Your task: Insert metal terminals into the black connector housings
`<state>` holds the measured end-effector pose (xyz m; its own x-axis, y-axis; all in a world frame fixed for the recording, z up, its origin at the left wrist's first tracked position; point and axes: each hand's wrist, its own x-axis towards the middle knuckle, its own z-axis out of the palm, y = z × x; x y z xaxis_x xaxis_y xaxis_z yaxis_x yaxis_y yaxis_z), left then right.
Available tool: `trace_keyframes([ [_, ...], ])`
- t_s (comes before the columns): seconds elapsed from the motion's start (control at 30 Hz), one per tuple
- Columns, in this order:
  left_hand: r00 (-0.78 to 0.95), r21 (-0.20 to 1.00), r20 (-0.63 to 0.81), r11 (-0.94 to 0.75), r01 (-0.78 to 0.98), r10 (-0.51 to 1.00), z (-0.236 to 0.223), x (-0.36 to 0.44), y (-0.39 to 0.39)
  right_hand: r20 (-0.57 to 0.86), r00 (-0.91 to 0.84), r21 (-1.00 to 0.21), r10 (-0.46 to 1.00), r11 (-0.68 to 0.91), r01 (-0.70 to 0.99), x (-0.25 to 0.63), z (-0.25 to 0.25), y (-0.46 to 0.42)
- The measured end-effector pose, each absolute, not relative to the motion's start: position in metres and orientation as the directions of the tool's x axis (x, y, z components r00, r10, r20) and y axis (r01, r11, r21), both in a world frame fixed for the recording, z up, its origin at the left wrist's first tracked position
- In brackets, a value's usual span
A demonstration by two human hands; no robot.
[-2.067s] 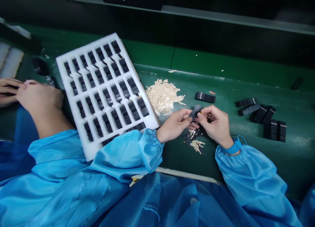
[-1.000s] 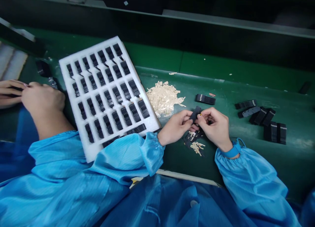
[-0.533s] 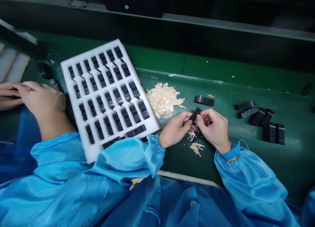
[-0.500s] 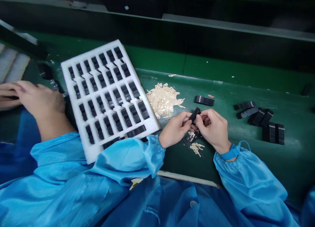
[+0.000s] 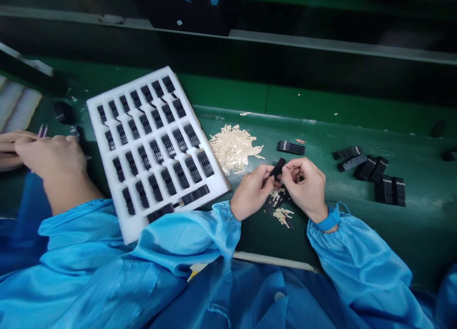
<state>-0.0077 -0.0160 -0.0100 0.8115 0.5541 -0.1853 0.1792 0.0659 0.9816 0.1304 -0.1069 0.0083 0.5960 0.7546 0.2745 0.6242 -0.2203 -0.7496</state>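
My left hand [image 5: 252,188] is closed around a small black rectangular part [image 5: 277,169], which it holds tilted over the bench. Opposite it, my right hand [image 5: 305,184] has thumb and fingertips pinched at the part's upper end; whether a smaller piece sits between them is hidden. Below both hands lies a small heap of dark and cream-coloured scraps [image 5: 282,214]. A larger pile of thin cream strips [image 5: 233,148] is up and left of my left hand. Just beyond my fingers, one ribbed black block [image 5: 292,147] rests on the green bench.
A white foam tray [image 5: 132,229] filled with rows of black ribbed parts stands at the left. Several similar black blocks [image 5: 371,168] lie to the right. A co-worker's hands [image 5: 53,157] are at the far left, near thin pink-tipped tweezers or sticks [image 5: 43,131]. The green bench [image 5: 342,243] reaches the front edge.
The whole view has shifted slightly. The black part has turned a little in my fingers, and both hands stay together on it. The co-worker's hand has moved, and pink tips now show there.
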Motion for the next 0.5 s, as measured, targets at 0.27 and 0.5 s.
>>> trace_keyframes([
  [0.27, 0.771, 0.972, -0.223, 0.199, 0.127, 0.597, -0.011, -0.003, -0.03, 0.093, 0.742, -0.922, 0.664, -0.224, 0.316, 0.12, 0.001, -0.104],
  [0.5, 0.748, 0.963, -0.242, 0.245, 0.109, 0.617, -0.011, -0.002, -0.035, 0.086, 0.764, -0.931, 0.64, -0.221, 0.291, 0.117, -0.002, -0.104],
])
